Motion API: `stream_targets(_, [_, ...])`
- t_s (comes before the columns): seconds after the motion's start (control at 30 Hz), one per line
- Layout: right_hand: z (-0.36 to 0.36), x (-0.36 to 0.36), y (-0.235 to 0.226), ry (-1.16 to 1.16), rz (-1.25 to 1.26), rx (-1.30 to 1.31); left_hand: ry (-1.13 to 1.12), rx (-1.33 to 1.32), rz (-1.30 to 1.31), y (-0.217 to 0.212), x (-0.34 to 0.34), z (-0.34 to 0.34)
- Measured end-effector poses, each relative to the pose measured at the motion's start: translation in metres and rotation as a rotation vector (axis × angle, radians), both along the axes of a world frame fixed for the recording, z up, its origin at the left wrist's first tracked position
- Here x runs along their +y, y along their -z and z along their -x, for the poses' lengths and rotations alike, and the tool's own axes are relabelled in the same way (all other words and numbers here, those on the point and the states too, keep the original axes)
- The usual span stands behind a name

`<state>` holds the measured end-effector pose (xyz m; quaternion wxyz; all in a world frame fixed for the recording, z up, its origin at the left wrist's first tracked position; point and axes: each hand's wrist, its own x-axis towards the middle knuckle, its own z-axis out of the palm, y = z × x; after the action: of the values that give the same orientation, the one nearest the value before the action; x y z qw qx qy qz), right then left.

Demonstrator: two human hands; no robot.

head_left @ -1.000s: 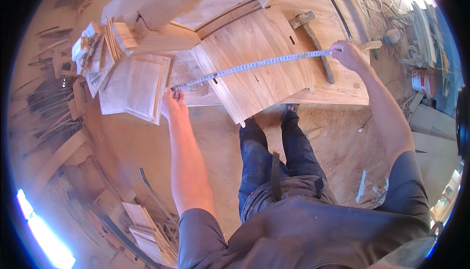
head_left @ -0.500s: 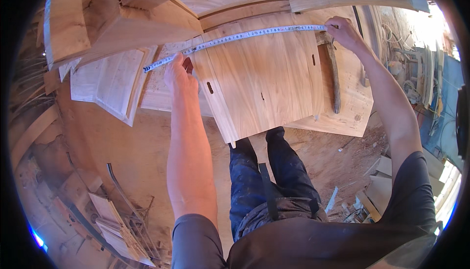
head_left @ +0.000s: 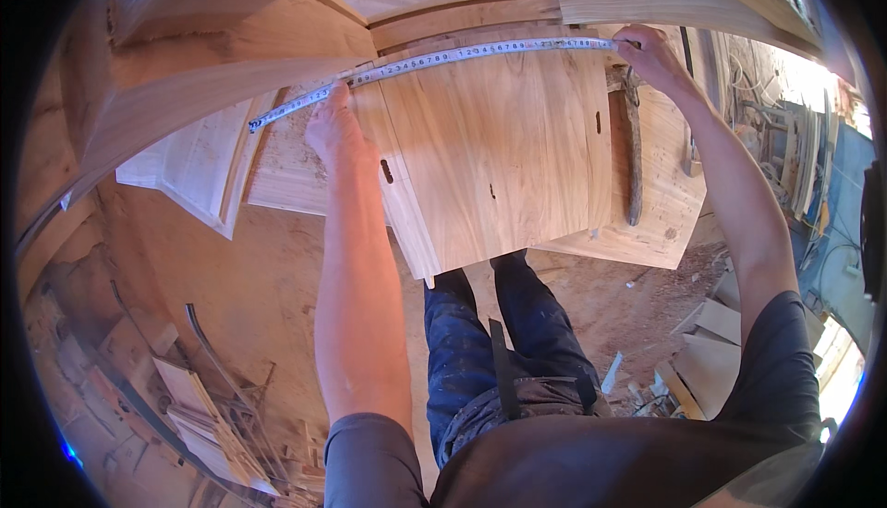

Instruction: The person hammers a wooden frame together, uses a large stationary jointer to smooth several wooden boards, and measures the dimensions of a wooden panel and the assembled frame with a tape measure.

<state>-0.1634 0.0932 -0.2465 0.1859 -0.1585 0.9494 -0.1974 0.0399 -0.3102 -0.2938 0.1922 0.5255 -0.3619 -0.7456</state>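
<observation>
A white tape measure [head_left: 480,49] with dark markings stretches across the far part of a pale wooden panel [head_left: 504,152]. My left hand [head_left: 334,124] is closed on the tape near the panel's left edge, and the tape runs on past it to the left. At the far right, my right hand [head_left: 651,57] is closed around the tape's other end, with something small and dark at the fingers. Dark oblong slots show near the panel's left and right sides, and a small dark mark lies near its middle.
Thick wooden beams [head_left: 212,78] rise at the upper left. A dark, narrow stick-like piece [head_left: 634,157] lies on the board [head_left: 665,198] right of the panel. Another panel [head_left: 189,152] stands left. Stacked boards [head_left: 199,416] are at lower left; scraps [head_left: 711,351] lie at right.
The view has shifted slightly, and the beams at upper left look larger. My left hand has turned, its fingers now less visible. The tape stays stretched between both hands.
</observation>
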Motion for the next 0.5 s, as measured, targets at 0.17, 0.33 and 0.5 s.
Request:
stream_targets(0.17, [0.002,0.016,-0.004,-0.105,0.032,0.082,-0.003,-0.006,-0.009,0.028,-0.016,-0.001])
stream_targets(0.33, [0.017,0.070,-0.023,-0.058,-0.015,0.042,-0.030,0.001,0.143,0.066,-0.196,-0.081])
stream_targets(0.5, [0.023,0.087,-0.018,-0.094,0.074,0.068,-0.307,-0.028,0.125,0.026,-0.288,-0.128])
